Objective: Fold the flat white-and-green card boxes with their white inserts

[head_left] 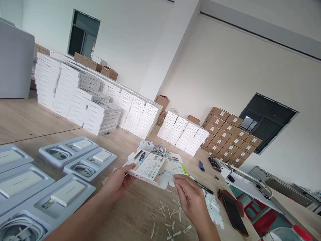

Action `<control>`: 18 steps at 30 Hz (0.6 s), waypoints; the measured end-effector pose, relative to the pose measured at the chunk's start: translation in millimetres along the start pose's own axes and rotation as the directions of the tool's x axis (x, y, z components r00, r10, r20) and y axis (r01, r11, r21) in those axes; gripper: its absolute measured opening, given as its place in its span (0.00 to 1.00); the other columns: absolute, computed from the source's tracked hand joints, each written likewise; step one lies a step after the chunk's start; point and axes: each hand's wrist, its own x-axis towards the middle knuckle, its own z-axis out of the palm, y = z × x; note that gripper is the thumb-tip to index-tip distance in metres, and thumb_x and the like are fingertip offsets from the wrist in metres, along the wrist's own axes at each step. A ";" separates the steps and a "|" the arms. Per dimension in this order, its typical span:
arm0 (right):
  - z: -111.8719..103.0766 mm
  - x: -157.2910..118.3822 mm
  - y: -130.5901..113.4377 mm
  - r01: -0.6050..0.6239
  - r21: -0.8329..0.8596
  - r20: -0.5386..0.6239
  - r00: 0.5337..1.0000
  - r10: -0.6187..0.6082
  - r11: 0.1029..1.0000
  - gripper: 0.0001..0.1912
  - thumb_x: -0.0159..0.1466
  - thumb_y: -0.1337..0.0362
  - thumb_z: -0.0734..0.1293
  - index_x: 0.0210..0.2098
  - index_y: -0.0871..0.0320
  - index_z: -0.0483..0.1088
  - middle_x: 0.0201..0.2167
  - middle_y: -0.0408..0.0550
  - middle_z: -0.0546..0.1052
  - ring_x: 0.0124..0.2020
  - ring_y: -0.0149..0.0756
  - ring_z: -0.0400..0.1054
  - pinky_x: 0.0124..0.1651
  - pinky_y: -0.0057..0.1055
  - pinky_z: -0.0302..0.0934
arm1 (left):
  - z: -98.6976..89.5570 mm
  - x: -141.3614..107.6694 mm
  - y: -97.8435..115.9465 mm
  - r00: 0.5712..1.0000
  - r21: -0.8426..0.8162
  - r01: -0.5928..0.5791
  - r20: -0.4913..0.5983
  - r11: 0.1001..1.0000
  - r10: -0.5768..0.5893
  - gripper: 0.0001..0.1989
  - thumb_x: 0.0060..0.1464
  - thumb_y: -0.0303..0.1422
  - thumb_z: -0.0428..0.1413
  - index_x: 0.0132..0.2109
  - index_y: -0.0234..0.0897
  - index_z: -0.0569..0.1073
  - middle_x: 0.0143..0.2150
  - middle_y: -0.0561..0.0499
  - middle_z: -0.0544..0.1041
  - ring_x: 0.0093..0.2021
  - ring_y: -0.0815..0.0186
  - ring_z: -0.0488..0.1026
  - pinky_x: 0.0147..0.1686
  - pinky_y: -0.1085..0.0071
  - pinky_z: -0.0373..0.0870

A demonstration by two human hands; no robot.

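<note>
My left hand [117, 182] grips the left end of a printed white box [147, 167], thumb on top and fingers beneath. The box is tilted above the wooden table, its right end open with flaps out. My right hand [189, 192] is beside that open end, fingers curled together near a small translucent piece; what the fingertips hold is too small to make out. Behind the box lie a bundle of grey-white cables [161, 150] and another printed carton with a green edge [184, 168].
Grey trays [69, 197] with white devices and coiled cables stand at left. White box stacks [100, 115] line the back. Paper strips [173, 231], white labels [213, 209], a black marker [204, 187], a blue object [201, 165] and a phone [234, 214] lie at right.
</note>
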 end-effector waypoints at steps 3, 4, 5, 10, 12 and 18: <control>3.1 3.9 -6.1 0.024 0.038 0.083 0.996 -0.027 0.999 0.12 0.67 0.73 0.59 0.42 0.55 0.71 0.45 0.51 0.77 0.47 0.39 0.72 0.50 0.37 0.69 | 1.2 -3.3 -2.4 0.999 0.011 0.034 0.036 0.999 -0.035 0.03 0.55 0.21 0.56 0.36 0.27 0.75 0.29 0.43 0.81 0.24 0.67 0.78 0.24 0.73 0.79; 4.8 5.3 -8.0 0.042 0.048 0.112 0.993 -0.047 0.998 0.12 0.67 0.73 0.59 0.42 0.55 0.71 0.44 0.51 0.77 0.48 0.40 0.71 0.51 0.38 0.68 | 1.2 -3.6 -3.2 0.998 0.016 0.044 0.050 0.999 -0.045 0.03 0.56 0.21 0.56 0.36 0.27 0.75 0.30 0.43 0.81 0.25 0.66 0.78 0.24 0.73 0.79; 6.5 6.5 -9.4 0.055 0.050 0.136 0.989 -0.061 0.997 0.12 0.67 0.74 0.59 0.42 0.54 0.71 0.43 0.50 0.78 0.49 0.40 0.70 0.52 0.40 0.67 | 1.0 -3.2 -3.9 0.997 0.021 0.052 0.062 0.998 -0.053 0.03 0.56 0.21 0.56 0.36 0.27 0.75 0.30 0.42 0.81 0.25 0.66 0.78 0.24 0.73 0.79; 8.6 2.6 -8.1 0.012 0.023 0.038 0.999 -0.013 1.000 0.15 0.66 0.71 0.61 0.49 0.53 0.70 0.51 0.52 0.75 0.56 0.45 0.65 0.57 0.48 0.63 | 0.6 1.2 -10.3 0.994 0.028 0.058 0.086 0.998 -0.060 0.04 0.56 0.23 0.55 0.39 0.29 0.74 0.31 0.45 0.81 0.26 0.68 0.77 0.26 0.74 0.78; 8.3 -2.1 -9.5 -0.009 0.063 -0.055 0.998 0.012 0.998 0.15 0.66 0.71 0.61 0.50 0.52 0.70 0.50 0.52 0.75 0.55 0.45 0.65 0.56 0.48 0.63 | 0.6 -1.3 -18.4 0.993 0.028 0.062 0.095 0.998 -0.065 0.06 0.54 0.22 0.55 0.39 0.30 0.74 0.31 0.46 0.81 0.27 0.68 0.77 0.27 0.74 0.77; 32.2 10.9 -53.4 -0.036 0.312 -0.014 0.999 0.043 0.949 0.12 0.66 0.70 0.62 0.46 0.52 0.72 0.46 0.50 0.76 0.49 0.41 0.70 0.51 0.39 0.66 | -0.4 -17.4 -55.6 0.979 0.048 0.125 0.157 0.991 -0.131 0.08 0.53 0.22 0.56 0.40 0.36 0.74 0.35 0.49 0.79 0.34 0.66 0.77 0.34 0.72 0.75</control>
